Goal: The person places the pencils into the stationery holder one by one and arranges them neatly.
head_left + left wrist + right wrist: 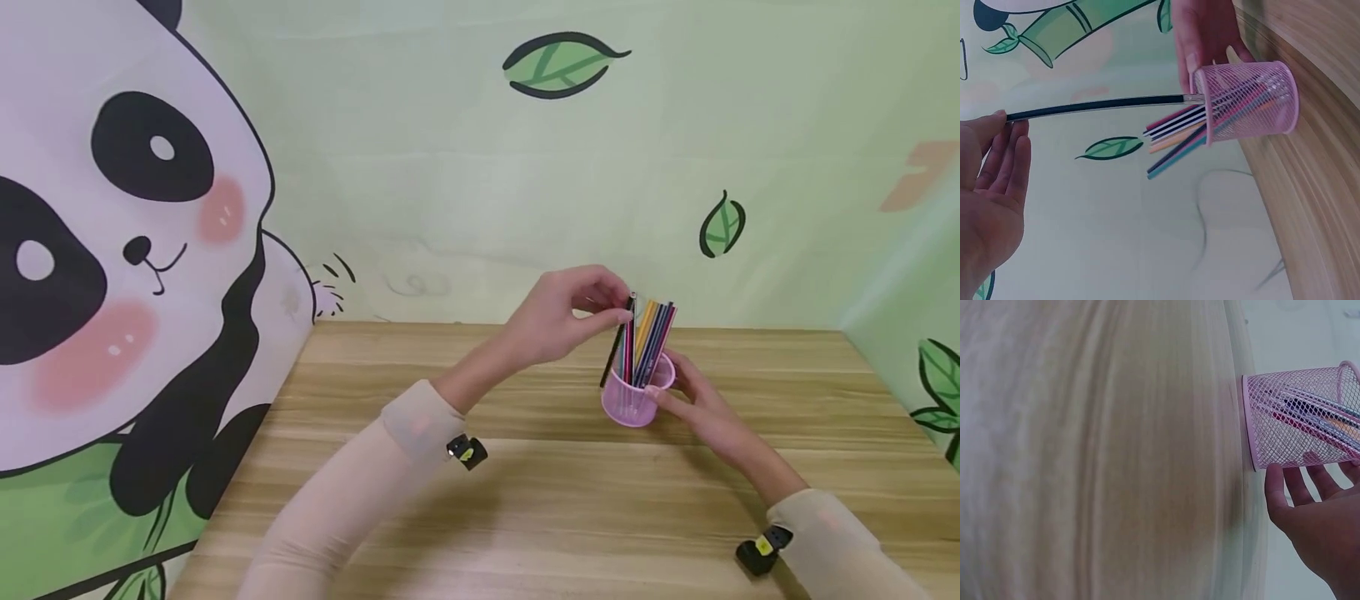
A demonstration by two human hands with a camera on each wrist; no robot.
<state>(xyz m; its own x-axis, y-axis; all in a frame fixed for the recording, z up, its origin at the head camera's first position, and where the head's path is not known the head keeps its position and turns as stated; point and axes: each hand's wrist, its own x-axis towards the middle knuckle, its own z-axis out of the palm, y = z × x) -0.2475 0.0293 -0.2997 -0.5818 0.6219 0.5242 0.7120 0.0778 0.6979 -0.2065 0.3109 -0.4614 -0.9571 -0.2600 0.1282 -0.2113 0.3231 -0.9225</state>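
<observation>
A pink mesh pen cup (627, 410) stands on the table, holding several coloured pencils (1175, 140) that lean out past its rim. My left hand (558, 312) is raised at the cup's upper left, its thumb and fingertips pinching the top end of a slim black stick (1097, 107). In the left wrist view a silvery band marks the stick's far end, right at the cup's rim. My right hand (705, 408) holds the cup from the right, thumb at the front and fingers behind. In the right wrist view its fingers (1297, 487) lie against the mesh wall.
The wood-grain table (525, 500) ends at the back against a pale green backdrop (420, 167) with printed leaves. A large printed panda (165, 233) fills the left side. Small black devices (467, 452) are worn at both sleeve cuffs.
</observation>
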